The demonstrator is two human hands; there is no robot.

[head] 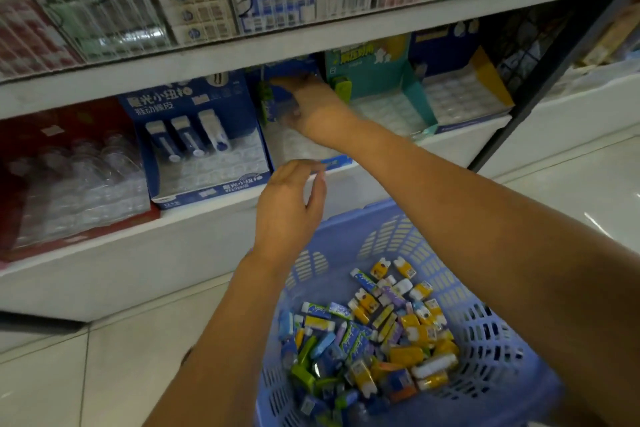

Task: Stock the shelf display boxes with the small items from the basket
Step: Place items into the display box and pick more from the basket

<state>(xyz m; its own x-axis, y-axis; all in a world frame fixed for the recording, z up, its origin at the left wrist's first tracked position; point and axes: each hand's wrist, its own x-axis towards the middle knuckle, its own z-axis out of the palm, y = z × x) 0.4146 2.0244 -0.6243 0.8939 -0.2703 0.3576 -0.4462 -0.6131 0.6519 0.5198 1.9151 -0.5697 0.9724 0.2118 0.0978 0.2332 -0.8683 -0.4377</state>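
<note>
1. Right hand is deep inside the middle blue display box on the lower shelf. It is blurred there, so I can't tell whether my fingers hold an item or lie flat over the clear tray.
2. Left hand hovers just in front of that box's front lip, above the far rim of the basket. Fingers loosely curled, nothing visible in them.
3. Small items lie heaped loose in the basket below my arms: little wrapped packs in yellow, blue and green, plus a few white ones.
4. Handling, my guess: light, stiff little blocks, with printed wrap that is probably a bit slick. Not fragile. The heap will likely shift when I dig in.
5. Where to grip: pinch a single pack across its long flat sides with thumb and two fingers, leaving one end free to slot into a tray pocket.
6. The tray looks like thin moulded plastic, so seat each piece gently rather than pressing hard.
</note>
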